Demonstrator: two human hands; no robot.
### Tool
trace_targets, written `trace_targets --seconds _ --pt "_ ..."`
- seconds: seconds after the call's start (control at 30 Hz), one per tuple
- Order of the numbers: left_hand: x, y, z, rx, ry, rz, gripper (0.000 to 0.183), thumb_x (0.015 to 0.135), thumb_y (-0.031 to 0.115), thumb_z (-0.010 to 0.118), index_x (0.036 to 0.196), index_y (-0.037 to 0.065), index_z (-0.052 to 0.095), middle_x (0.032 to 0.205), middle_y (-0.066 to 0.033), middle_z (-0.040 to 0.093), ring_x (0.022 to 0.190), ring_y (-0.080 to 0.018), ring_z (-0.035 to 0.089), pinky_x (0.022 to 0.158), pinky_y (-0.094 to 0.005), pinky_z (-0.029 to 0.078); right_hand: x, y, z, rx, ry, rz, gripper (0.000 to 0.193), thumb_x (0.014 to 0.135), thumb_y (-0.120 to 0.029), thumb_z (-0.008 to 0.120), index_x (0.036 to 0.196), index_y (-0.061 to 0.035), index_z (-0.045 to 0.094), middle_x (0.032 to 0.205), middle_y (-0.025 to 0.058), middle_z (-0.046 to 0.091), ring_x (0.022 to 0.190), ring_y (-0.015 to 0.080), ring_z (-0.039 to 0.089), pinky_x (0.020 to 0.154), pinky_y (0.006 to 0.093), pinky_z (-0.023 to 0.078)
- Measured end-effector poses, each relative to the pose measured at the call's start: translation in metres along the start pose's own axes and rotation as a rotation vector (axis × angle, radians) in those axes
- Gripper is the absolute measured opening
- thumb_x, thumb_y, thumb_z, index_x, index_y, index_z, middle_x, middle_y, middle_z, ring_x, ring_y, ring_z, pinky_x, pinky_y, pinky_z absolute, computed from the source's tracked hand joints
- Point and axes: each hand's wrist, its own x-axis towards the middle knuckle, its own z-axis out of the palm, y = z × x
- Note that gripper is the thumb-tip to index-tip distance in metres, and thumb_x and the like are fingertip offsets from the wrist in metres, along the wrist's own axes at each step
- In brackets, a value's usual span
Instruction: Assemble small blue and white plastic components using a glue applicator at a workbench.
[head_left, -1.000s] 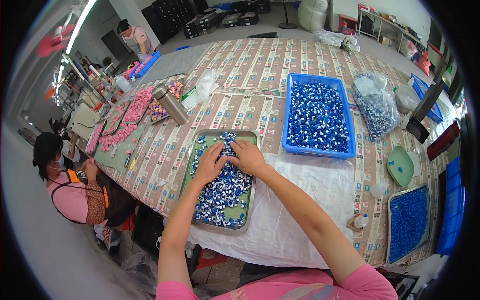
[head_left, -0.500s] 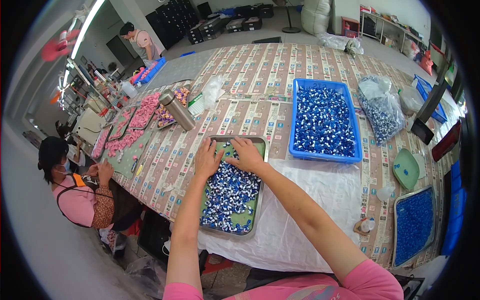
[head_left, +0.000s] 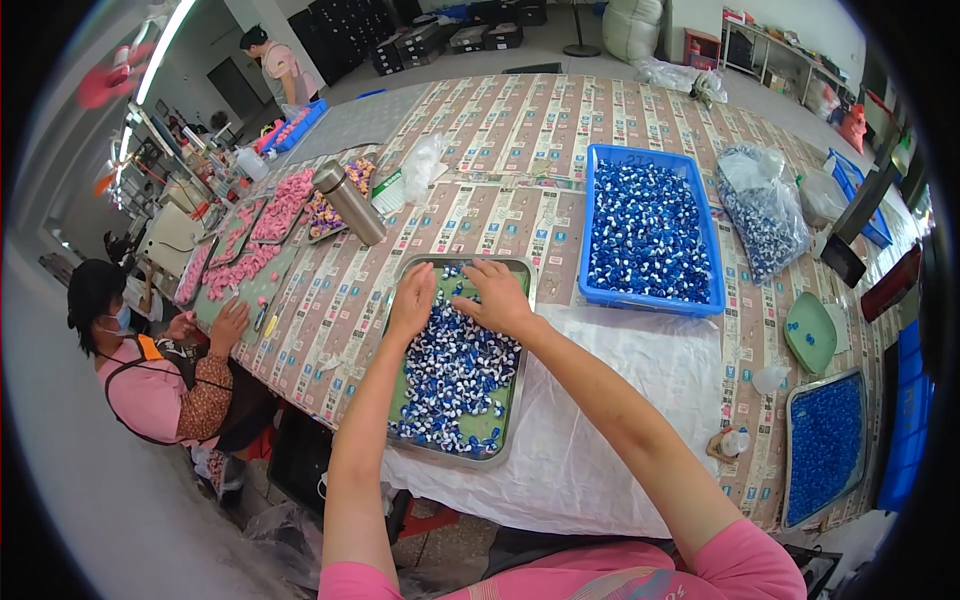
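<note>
In the head view, the tray (head_left: 470, 462) lies on the counter (head_left: 500, 130), with small blue and white pieces (head_left: 455, 370) spread inside it. At the tray's far left part is the left hand (head_left: 412, 304), fingers straight and close together. At its far right part is the right hand (head_left: 500, 302), fingers slightly apart. Beyond the tray, rightward, stands a blue bin (head_left: 650, 302).

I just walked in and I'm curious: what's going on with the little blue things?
Someone's left hand and right hand are among small blue-and-white pieces at a metal tray's far end. A blue bin of similar pieces stands beyond, to the right. On the left, a co-worker has hands near pink pieces.
</note>
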Motion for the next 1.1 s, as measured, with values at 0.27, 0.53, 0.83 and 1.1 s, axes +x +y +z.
trace_targets --seconds 0.27,0.53,0.83,1.1 --pt "0.008 0.023 0.028 -0.152 -0.126 0.066 0.051 0.103 0.04 0.039 0.122 -0.002 0.06 0.122 -0.0193 0.058 0.116 -0.0333 0.054 0.102 -0.0377 0.04 0.001 0.024 0.018 -0.086 -0.136 -0.001 0.087 0.074 -0.061 0.07 0.137 -0.004 0.049 0.143 0.0206 0.044 0.135 0.0373 0.038 0.111 0.0445 0.033" --pt "-0.042 0.04 -0.006 -0.434 -0.271 -0.074 0.044 0.105 0.034 0.038 0.111 -0.003 0.062 0.115 -0.0153 0.061 0.113 -0.0246 0.056 0.1 -0.0321 0.041 -0.024 0.002 -0.011 0.17 -0.439 -0.143 0.076 0.077 -0.048 0.074 0.134 -0.0033 0.052 0.137 0.0169 0.052 0.127 0.0363 0.045 0.11 0.0412 0.034" --pt "-0.124 0.06 -0.037 0.365 -0.171 0.074 0.062 0.094 0.039 0.056 0.142 0.003 0.04 0.14 -0.0197 0.047 0.13 -0.0363 0.042 0.109 -0.0426 0.032 -0.075 -0.036 -0.031 -0.179 -0.466 -0.054 0.112 0.052 -0.051 0.087 0.145 -0.0136 0.037 0.144 0.0244 0.039 0.131 0.042 0.04 0.107 0.0476 0.035" --pt "-0.136 0.101 -0.005 0.228 0.037 -0.028 0.045 0.098 0.033 0.052 0.132 0.003 0.054 0.126 -0.0187 0.058 0.114 -0.0347 0.053 0.1 -0.0422 0.039 -0.096 -0.072 -0.007 -0.162 -0.462 0.097 0.106 0.055 -0.04 0.086 0.145 -0.0149 0.037 0.146 0.0222 0.037 0.128 0.0425 0.041 0.104 0.0488 0.039"
